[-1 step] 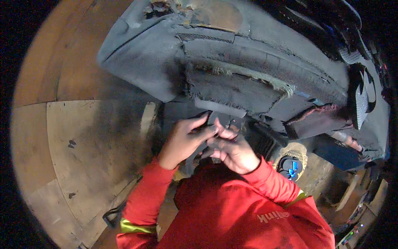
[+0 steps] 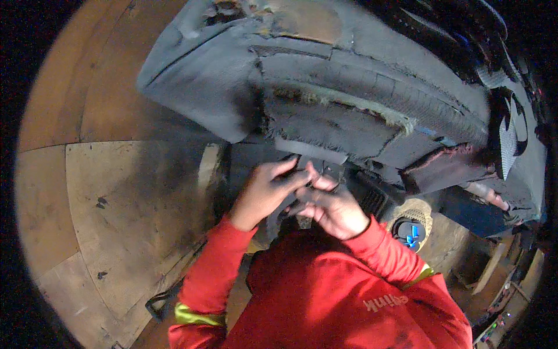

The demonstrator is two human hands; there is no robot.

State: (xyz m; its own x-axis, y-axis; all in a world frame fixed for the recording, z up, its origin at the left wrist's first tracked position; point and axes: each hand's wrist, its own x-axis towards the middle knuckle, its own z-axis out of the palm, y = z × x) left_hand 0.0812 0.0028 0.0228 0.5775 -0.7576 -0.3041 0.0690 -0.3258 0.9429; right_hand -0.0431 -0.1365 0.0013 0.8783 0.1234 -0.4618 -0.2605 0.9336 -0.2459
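Observation:
My left hand and my right hand meet in front of my chest, fingertips close together or touching. Both have bent, closed fingers; whatever small thing they may hold is hidden or too dark to make out. Just beyond them hangs the lower edge of a large grey fabric-covered piece, worn and frayed, with a torn pale-green strip. A smooth pale grey strip lies along its near edge, right above my fingertips.
Wooden panels cover the left side. To the right are a torn dark-red flap, hanging webbing straps, and a tan woven round thing bearing a dark device with blue patches. A black loop handle stands at lower left.
Both hands have shifted very slightly to the right. Their fingers stay closed and together.

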